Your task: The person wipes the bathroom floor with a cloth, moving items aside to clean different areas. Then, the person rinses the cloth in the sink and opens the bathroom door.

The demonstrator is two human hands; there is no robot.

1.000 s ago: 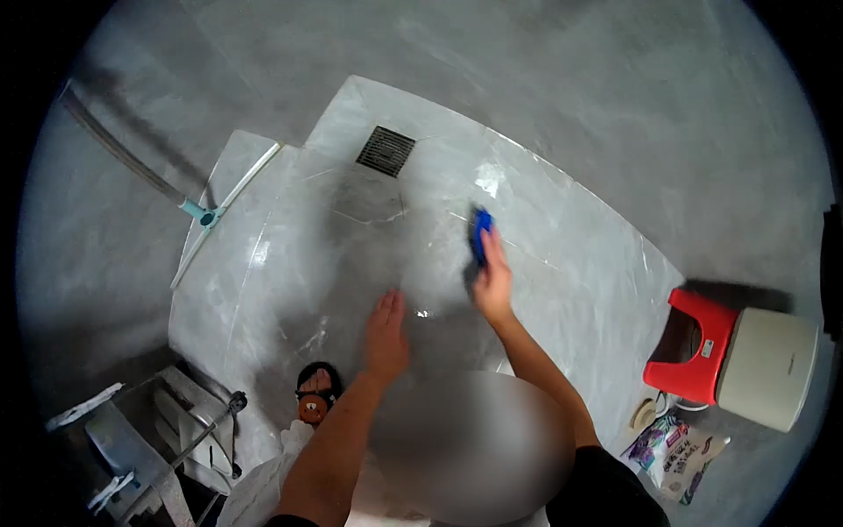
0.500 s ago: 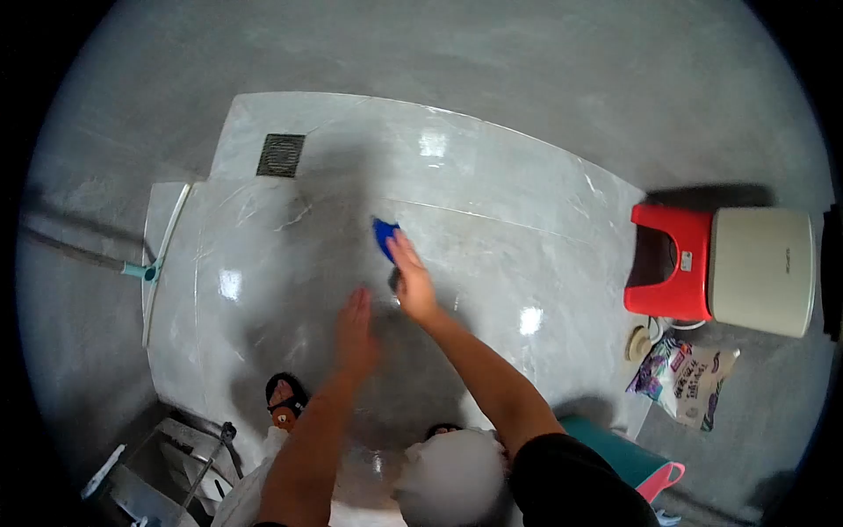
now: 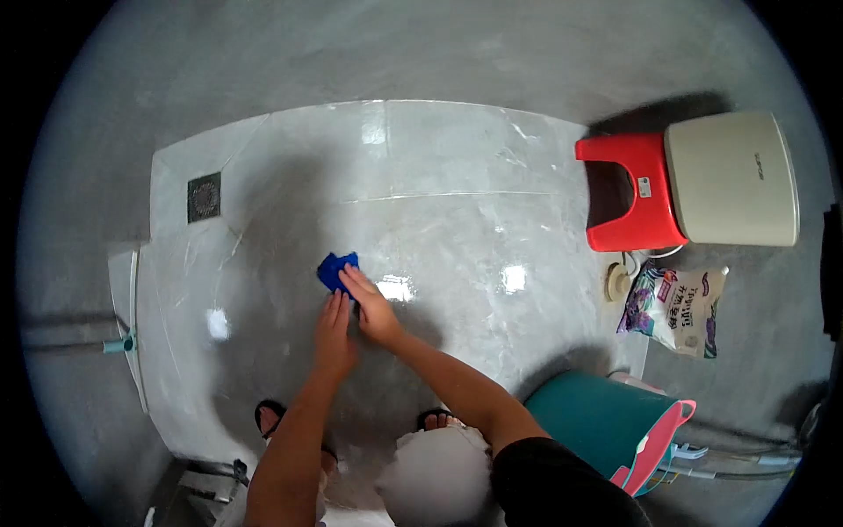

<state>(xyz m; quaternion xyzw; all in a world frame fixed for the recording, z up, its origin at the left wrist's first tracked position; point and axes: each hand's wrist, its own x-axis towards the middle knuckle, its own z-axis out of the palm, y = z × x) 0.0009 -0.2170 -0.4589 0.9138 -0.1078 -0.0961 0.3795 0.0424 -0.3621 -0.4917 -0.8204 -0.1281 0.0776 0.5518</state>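
A small blue cloth (image 3: pixel 334 270) shows past my fingertips near the middle of the head view, over the grey floor. My right hand (image 3: pixel 378 314) has its fingers along the cloth's right side and grips it. Close beside it, my left hand (image 3: pixel 334 338) meets the lower edge of the cloth with its fingertips, fingers close together. The two hands nearly touch. Both thumbs and the underside of the cloth are hidden.
A square drain (image 3: pixel 204 198) lies at the left. Right stand a red stool (image 3: pixel 645 220), a beige bin (image 3: pixel 733 180), a printed bag (image 3: pixel 672 307) and a teal bucket (image 3: pixel 588 430). A squeegee (image 3: pixel 133 338) rests at the far left.
My left hand has come up to the cloth beside my right hand. The cloth has moved left and down and shows a broader face. The camera view has shifted.
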